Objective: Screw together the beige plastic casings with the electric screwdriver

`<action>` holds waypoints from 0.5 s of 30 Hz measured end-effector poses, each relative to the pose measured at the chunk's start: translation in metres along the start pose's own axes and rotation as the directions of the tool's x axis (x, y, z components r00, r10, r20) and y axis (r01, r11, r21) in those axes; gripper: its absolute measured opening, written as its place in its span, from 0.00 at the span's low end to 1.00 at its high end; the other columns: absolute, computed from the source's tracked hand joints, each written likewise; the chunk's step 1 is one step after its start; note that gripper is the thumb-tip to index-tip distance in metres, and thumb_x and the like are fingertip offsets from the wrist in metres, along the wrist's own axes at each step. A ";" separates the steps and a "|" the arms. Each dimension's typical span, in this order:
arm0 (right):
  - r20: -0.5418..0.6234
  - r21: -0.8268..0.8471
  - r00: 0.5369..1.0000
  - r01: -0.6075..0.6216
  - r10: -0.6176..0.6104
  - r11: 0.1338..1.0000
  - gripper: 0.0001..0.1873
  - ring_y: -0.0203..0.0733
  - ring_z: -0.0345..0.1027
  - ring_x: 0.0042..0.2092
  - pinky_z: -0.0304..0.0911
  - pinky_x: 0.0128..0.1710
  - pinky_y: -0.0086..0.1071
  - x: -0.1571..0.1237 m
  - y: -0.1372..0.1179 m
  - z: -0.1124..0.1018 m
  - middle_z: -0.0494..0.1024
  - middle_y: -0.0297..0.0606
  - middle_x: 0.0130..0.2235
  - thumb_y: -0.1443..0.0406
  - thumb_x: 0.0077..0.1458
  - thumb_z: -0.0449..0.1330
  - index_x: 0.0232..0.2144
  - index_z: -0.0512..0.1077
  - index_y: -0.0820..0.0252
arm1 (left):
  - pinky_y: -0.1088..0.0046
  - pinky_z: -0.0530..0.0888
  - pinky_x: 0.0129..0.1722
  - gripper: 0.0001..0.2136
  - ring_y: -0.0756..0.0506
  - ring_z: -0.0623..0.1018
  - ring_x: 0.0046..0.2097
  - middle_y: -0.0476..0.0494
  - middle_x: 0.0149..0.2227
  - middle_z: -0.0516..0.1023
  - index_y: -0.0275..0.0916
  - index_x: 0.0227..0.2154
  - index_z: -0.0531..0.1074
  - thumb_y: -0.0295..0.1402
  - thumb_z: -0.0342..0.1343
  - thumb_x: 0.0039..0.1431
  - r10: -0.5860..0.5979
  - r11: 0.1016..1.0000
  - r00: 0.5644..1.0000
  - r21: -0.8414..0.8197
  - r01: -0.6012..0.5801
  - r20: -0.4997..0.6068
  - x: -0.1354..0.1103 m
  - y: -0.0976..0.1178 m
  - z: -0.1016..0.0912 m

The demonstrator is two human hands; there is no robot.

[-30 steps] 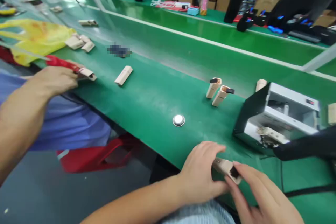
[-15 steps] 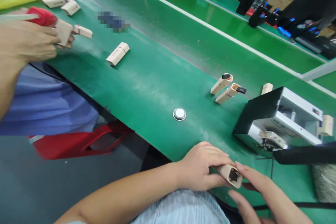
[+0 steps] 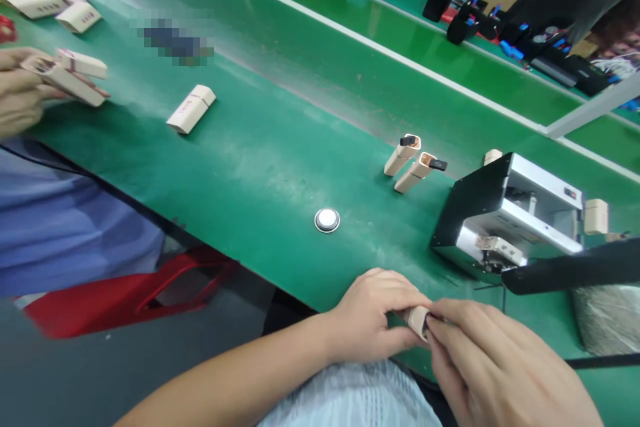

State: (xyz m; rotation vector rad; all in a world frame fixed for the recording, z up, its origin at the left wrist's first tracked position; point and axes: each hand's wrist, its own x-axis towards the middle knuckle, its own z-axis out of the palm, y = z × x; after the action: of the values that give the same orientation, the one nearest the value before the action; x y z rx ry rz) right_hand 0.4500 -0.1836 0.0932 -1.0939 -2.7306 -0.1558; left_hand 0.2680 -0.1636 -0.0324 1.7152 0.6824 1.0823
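My left hand (image 3: 377, 317) is closed around a small beige case (image 3: 417, 322) close to my body, its open end facing right. The fingertips of my right hand (image 3: 500, 353) are pressed together at that dark opening; what they pinch is hidden behind them. Beyond my hands, two similar beige cases (image 3: 401, 155) lean upward with lids off, a black piece (image 3: 438, 165) sticking out at the mouth of each. A round silver-and-white disc (image 3: 327, 219) is set in the green table.
A black-and-silver machine (image 3: 505, 213) stands at the right, with a black bar (image 3: 575, 265) in front. Leftward lies a closed beige case (image 3: 192, 109). A co-worker's hand (image 3: 20, 90) holds another case at far left, near a red stool (image 3: 135, 293).
My right hand has moved in from the right, and its fingers have closed at the case's open end. My left hand keeps its hold. The view has shifted slightly right.
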 end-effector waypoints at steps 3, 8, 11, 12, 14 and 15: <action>-0.036 0.054 0.998 -0.044 0.046 0.998 0.14 0.38 0.75 0.38 0.64 0.43 0.38 0.001 -0.002 0.005 0.80 0.34 0.39 0.69 0.74 0.52 0.37 0.76 0.58 | 0.66 0.74 0.52 0.13 0.42 0.87 0.50 0.45 0.45 0.90 0.42 0.49 0.82 0.44 0.65 0.69 0.013 1.000 1.000 0.004 -0.013 -0.006 0.000 0.000 0.000; -0.097 0.170 0.980 -0.155 0.173 0.973 0.09 0.33 0.75 0.39 0.66 0.43 0.30 -0.002 0.000 0.009 0.79 0.33 0.39 0.67 0.72 0.56 0.36 0.73 0.57 | 0.65 0.74 0.53 0.13 0.41 0.87 0.50 0.44 0.45 0.90 0.42 0.49 0.83 0.43 0.67 0.67 0.007 1.000 1.000 -0.004 -0.007 -0.022 -0.001 0.000 0.001; -0.070 0.243 0.968 -0.218 0.242 0.945 0.07 0.30 0.75 0.40 0.67 0.41 0.26 -0.004 0.001 0.009 0.78 0.32 0.40 0.67 0.71 0.57 0.37 0.72 0.56 | 0.65 0.75 0.52 0.14 0.41 0.87 0.49 0.44 0.44 0.90 0.42 0.49 0.83 0.43 0.69 0.66 0.004 1.000 1.000 -0.004 -0.004 -0.021 0.000 0.000 0.001; -0.077 0.238 0.965 -0.225 0.250 0.945 0.07 0.30 0.75 0.40 0.67 0.41 0.26 -0.005 0.001 0.009 0.78 0.32 0.40 0.67 0.71 0.57 0.37 0.72 0.56 | 0.65 0.76 0.52 0.14 0.41 0.87 0.49 0.44 0.44 0.90 0.42 0.49 0.83 0.43 0.69 0.66 0.008 1.000 1.000 -0.003 -0.008 -0.019 0.000 0.000 0.001; -0.097 0.165 0.974 -0.189 0.207 0.968 0.07 0.33 0.74 0.39 0.66 0.41 0.29 -0.006 -0.001 0.007 0.79 0.33 0.40 0.68 0.71 0.57 0.37 0.72 0.57 | 0.65 0.76 0.53 0.14 0.40 0.87 0.49 0.43 0.45 0.90 0.42 0.50 0.83 0.42 0.69 0.66 0.017 1.000 1.000 -0.004 -0.017 -0.024 -0.001 -0.001 0.002; -0.082 0.099 0.985 -0.144 0.152 0.985 0.07 0.35 0.74 0.38 0.65 0.41 0.32 -0.007 -0.002 0.005 0.79 0.34 0.39 0.69 0.71 0.57 0.37 0.72 0.58 | 0.64 0.77 0.54 0.14 0.40 0.87 0.49 0.43 0.45 0.90 0.42 0.50 0.83 0.42 0.69 0.66 0.021 1.000 0.999 -0.005 -0.021 -0.030 -0.001 -0.001 0.002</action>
State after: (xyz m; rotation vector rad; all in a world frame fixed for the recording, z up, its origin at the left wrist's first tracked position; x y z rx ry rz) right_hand 0.4531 -0.1886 0.0870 -1.2271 -2.5393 -0.0537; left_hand 0.2694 -0.1647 -0.0339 1.7081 0.6820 1.1256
